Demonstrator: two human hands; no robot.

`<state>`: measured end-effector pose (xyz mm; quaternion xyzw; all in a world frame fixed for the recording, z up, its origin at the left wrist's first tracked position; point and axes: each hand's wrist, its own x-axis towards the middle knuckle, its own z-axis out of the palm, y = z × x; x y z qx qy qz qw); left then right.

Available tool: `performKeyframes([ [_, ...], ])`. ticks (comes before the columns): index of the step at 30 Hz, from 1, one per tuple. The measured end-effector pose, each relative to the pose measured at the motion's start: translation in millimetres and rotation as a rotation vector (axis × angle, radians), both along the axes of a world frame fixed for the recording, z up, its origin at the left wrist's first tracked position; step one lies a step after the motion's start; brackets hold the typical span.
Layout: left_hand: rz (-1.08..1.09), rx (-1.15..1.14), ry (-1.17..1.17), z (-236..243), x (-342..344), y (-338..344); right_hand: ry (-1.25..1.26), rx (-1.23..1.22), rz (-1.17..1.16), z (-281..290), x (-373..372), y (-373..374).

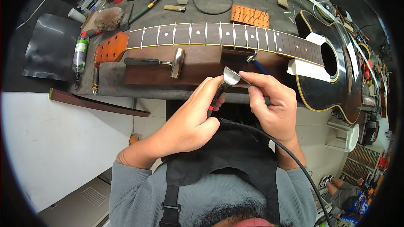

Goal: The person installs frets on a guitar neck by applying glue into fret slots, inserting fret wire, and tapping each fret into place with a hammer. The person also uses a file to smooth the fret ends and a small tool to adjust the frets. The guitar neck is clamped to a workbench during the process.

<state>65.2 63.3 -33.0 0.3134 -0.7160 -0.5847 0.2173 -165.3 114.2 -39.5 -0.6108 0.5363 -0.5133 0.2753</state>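
Note:
My left hand (191, 124) is closed around a black-handled tool (218, 96) with a wide, polished metal head (230, 75), held up before the bench edge. My right hand (271, 107) pinches a thin small piece (247, 80) right beside that head; whether they touch I cannot tell. Behind both hands a black acoustic guitar (315, 92) lies with its fretboard (181, 33) across the bench and white tape (307, 69) on its body. Below the neck, on a wooden block (147, 75), rest a steel hammer-like tool (176, 63) and a small blue-handled hammer (256, 62).
The dark bench (113, 91) holds pliers, a brush (107, 19), a bottle (80, 54) and a drilled wooden block (248, 16). A wooden strip (92, 105) crosses a white board at left. A black cable runs down past my right hand. Another person's legs (336, 189) show at lower right.

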Motion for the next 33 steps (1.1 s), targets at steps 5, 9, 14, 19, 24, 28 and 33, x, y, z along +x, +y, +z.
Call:
performKeyframes([
  [5,-0.013,0.082,-0.017,4,-1,-2,0.015,-0.006,0.003,-1,-2,-2],
  [9,-0.016,0.104,-0.008,5,-3,-2,0.041,-0.039,0.001,-2,-4,-2],
  [14,-0.032,0.101,0.001,3,-5,-2,0.099,-0.060,0.002,-2,-8,-2],
  [19,0.006,0.114,0.058,-1,-9,2,0.191,-0.105,-0.054,-4,-5,-3],
  [24,0.034,0.155,0.111,-4,-10,7,0.647,-0.244,-0.146,11,-8,-8],
  [28,0.044,0.225,0.116,0,-10,10,0.758,-0.301,-0.148,11,-11,-12],
  [33,0.039,0.230,0.095,1,-9,10,0.803,-0.351,-0.137,12,-9,-14],
])
